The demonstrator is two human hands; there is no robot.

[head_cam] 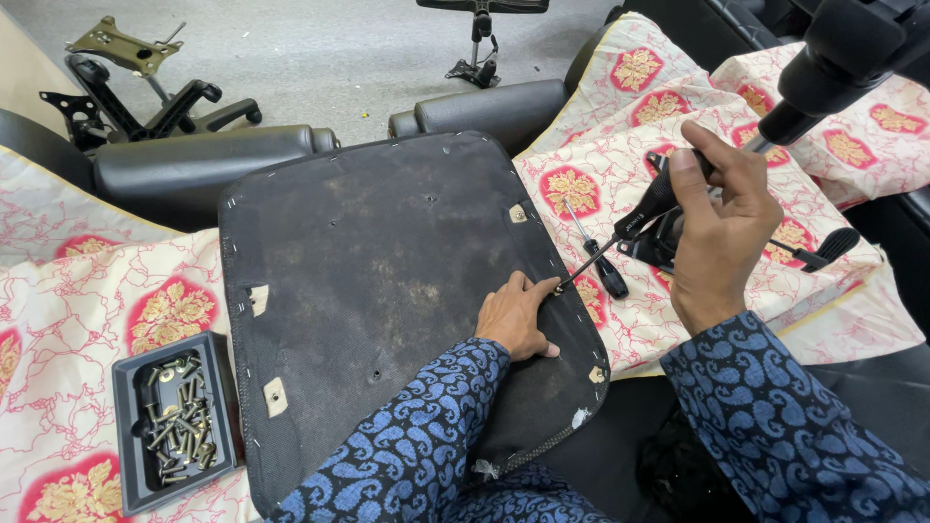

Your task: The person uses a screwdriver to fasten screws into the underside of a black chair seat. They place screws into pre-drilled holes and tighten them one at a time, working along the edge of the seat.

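The black underside of a chair seat pad (387,271) lies face up in front of me. My left hand (516,318) rests on its right edge, fingers curled near a fastener. My right hand (719,218) grips the black handle of a screwdriver (635,225), whose thin shaft slants down-left so the tip meets the pad's edge right by my left fingers. A second black screwdriver (597,254) lies on the patterned cloth beside the pad.
A black tray (128,426) of several screws and bolts sits at lower left. Red-and-cream floral cloth (87,320) covers the surface. A black chair mechanism with lever (819,254) lies right. Chair armrests (184,160), a base and metal plate (121,44) lie on the grey floor behind.
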